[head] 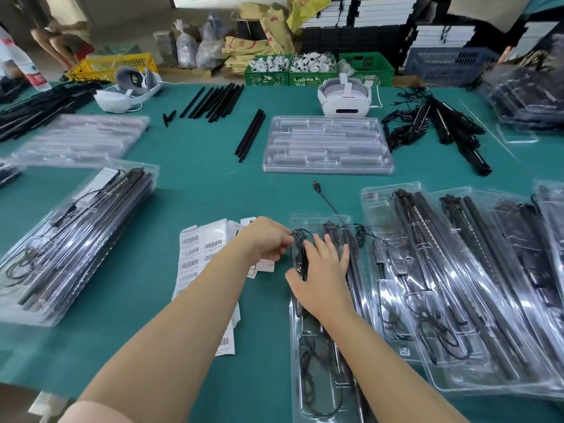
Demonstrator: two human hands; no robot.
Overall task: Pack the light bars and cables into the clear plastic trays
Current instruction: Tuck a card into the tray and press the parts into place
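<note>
1. The tray being filled lies on the green table just in front of the person, its long axis running near to far, and both hands meet over its far half.
2. The black cable is gathered into a small loop at the tray's left edge, directly between the two hands, so neither hand has to reach for it. Its free end trails away to the far side, where the plug lies on the table beyond the tray.
3. The left hand comes in from the left with its fingers curled; the fingertips appear to pinch the far part of the loop, though the exact contact is too small to see clearly.
4. The right hand lies across the tray. Its thumb and the side of its forefinger appear to pinch the small black controller on the cable, while its other fingers are spread fairly straight and rest on the light bars already seated in the tray's right half.
5. My reading: the cable is being coiled, and the next move is to press it down into the pocket on the tray's left side, beside the bars.
6. Filled trays overlap to the right, and sheets of barcode labels lie just left of the hands.
</note>
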